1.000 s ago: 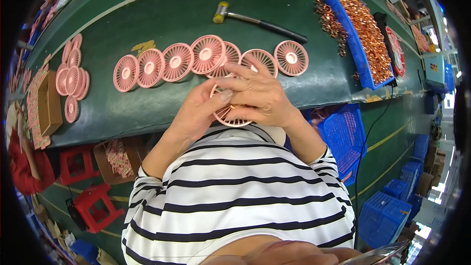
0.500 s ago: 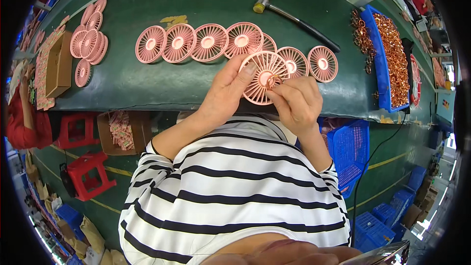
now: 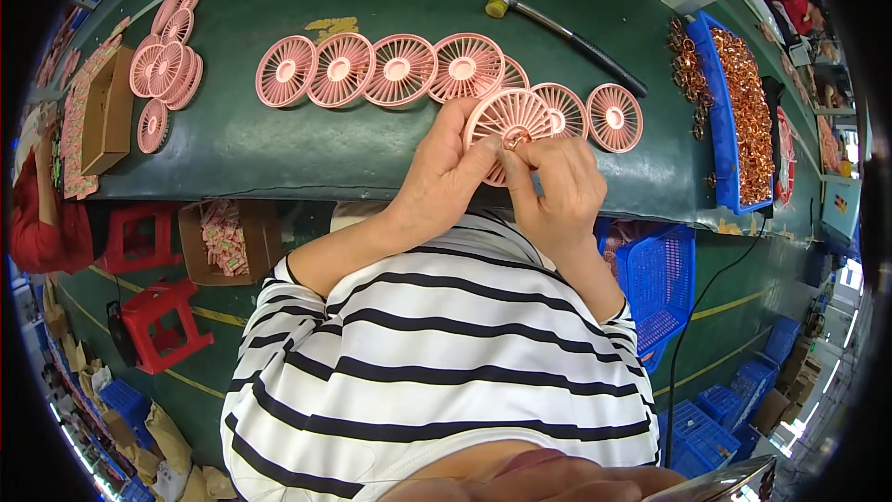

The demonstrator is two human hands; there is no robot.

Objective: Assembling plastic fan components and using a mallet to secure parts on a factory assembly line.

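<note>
A pink round fan grille [image 3: 508,118] is held up over the near edge of the green table [image 3: 279,149]. My left hand [image 3: 446,167] grips its lower left rim. My right hand [image 3: 557,181] pinches a small copper-coloured part [image 3: 514,141] at the grille's centre, thumb and forefinger closed on it. Behind my hands a row of several more pink grilles [image 3: 400,70] lies flat on the table, overlapping slightly.
A rubber-headed mallet [image 3: 557,28] lies at the far side. A blue tray of copper coils [image 3: 743,102] sits at the right. More stacked pink grilles [image 3: 165,70] and a cardboard box [image 3: 107,112] are at the left. Red stools [image 3: 158,316] and blue crates [image 3: 660,279] stand below.
The grille has come up from my lap to over the table edge, and my right hand has moved onto its centre with the small copper part.
</note>
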